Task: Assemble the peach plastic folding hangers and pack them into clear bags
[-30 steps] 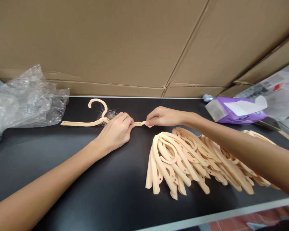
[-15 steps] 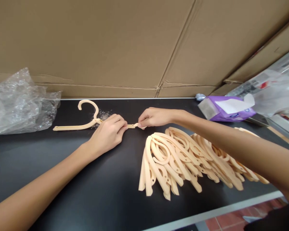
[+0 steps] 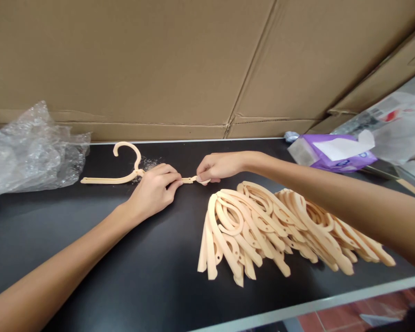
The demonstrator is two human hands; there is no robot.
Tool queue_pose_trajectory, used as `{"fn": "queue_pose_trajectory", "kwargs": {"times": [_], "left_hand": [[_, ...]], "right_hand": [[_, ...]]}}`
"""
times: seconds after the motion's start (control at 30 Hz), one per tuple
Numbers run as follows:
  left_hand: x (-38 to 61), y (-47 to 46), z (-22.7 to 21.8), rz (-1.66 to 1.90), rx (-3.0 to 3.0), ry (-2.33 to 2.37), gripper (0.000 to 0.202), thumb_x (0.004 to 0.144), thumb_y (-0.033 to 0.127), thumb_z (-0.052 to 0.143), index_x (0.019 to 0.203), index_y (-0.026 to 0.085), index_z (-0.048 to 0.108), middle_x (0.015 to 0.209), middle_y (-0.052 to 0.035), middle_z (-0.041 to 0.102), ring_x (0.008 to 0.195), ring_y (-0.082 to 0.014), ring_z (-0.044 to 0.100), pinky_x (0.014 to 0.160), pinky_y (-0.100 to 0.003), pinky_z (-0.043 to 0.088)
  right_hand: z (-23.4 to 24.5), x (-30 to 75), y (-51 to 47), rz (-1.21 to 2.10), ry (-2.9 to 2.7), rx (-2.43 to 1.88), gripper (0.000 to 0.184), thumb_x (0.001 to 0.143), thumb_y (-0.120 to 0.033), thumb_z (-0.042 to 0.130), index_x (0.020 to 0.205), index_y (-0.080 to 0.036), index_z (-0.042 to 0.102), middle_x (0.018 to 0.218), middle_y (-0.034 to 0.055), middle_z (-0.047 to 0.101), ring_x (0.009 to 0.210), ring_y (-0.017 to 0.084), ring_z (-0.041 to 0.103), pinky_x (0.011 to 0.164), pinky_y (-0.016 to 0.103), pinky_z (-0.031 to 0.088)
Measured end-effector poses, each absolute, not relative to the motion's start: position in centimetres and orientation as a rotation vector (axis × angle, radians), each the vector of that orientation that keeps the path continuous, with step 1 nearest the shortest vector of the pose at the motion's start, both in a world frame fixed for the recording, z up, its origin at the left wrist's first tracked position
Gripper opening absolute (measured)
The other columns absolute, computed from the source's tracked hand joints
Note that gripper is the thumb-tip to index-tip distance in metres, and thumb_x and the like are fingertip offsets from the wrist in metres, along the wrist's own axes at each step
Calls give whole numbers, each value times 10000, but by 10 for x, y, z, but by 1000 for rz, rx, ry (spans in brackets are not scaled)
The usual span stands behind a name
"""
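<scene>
A cream plastic folding clothes hanger (image 3: 110,180) lies spread on the black table, its hook pointing to the back. My left hand (image 3: 156,189) is closed over the hanger's right arm and covers part of it. At that arm's outer end, the fingers of my right hand (image 3: 217,167) pinch the tip; my fingers partly hide it. Small pale shavings (image 3: 148,163) are scattered behind my left hand, near the hook's base. In front of my right forearm lies a heap of folded hangers (image 3: 249,226) of the same kind, overlapping in a row.
Crumpled clear plastic wrap (image 3: 44,152) is at the left. A purple tissue pack (image 3: 346,159) stands at the back right, beside a small grey crumpled item (image 3: 291,136). Brown cardboard (image 3: 141,64) rises along the table's back edge. The table's pale front edge (image 3: 297,311) runs lower right.
The view has shifted slightly. Both hands keep their hold on the hanger, and its left arm has swung up a little.
</scene>
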State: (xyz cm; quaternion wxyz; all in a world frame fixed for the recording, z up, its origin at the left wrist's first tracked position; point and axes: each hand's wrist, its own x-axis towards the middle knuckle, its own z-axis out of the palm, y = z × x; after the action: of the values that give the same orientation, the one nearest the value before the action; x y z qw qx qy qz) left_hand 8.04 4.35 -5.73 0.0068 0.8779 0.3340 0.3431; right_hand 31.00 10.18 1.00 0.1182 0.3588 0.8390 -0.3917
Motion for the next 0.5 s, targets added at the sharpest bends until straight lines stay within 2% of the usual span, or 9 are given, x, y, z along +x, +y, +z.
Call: {"fn": "queue_pose_trajectory", "kwargs": {"times": [0.17,0.33,0.5], "left_hand": [[82,44,-58,1085,2766,1035,156,946,141,598,854,131,724,846,-72,715,773,-193,662,743,-328,550],[82,44,-58,1068,2779,1032,154,940,141,604,844,136,725,837,-66,716,766,-191,658,735,-323,546],[82,42,-56,1069,2773,1041,173,946,149,595,830,138,723,822,-66,713,756,-190,652,729,-328,546]], "right_hand": [[11,307,105,-1253,2319,1080,205,891,-249,531,719,-166,608,548,-44,497,501,95,414,530,253,299],[14,303,97,-1016,2492,1056,235,894,-277,527,700,-173,610,615,-11,580,619,122,516,617,262,353],[13,302,93,-777,2575,1062,258,924,-344,503,800,-203,679,799,17,687,751,156,580,658,277,347]]}}
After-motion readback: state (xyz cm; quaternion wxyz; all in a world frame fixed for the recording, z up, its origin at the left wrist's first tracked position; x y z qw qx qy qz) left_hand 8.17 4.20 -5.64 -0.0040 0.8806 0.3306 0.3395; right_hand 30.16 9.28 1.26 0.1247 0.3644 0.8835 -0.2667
